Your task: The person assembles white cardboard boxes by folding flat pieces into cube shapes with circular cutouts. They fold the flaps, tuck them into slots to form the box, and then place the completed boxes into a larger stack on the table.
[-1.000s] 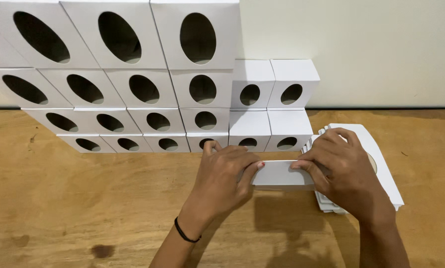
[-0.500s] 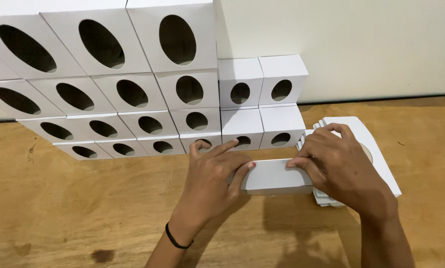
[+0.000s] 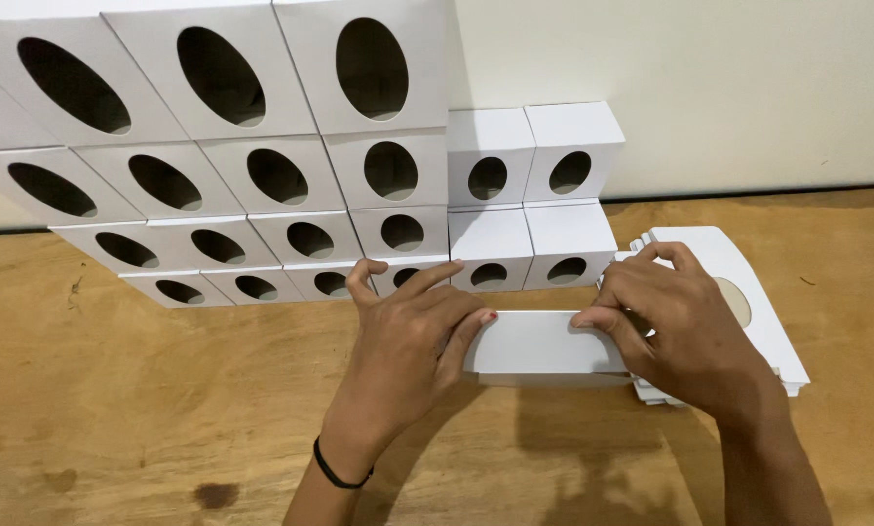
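We hold one flat white carton blank (image 3: 544, 343) between both hands, just above the wooden bench (image 3: 115, 409). Our left hand (image 3: 408, 346) grips its left end, fingers curled over the top edge; our right hand (image 3: 685, 326) grips the right end. One stack of flat white blanks (image 3: 759, 302) lies under the right hand. Behind, assembled white boxes with oval cut-outs (image 3: 388, 170) stand stacked against the wall (image 3: 729, 88); four smaller boxes (image 3: 534, 209) form the right end. Open bench remains left and front.
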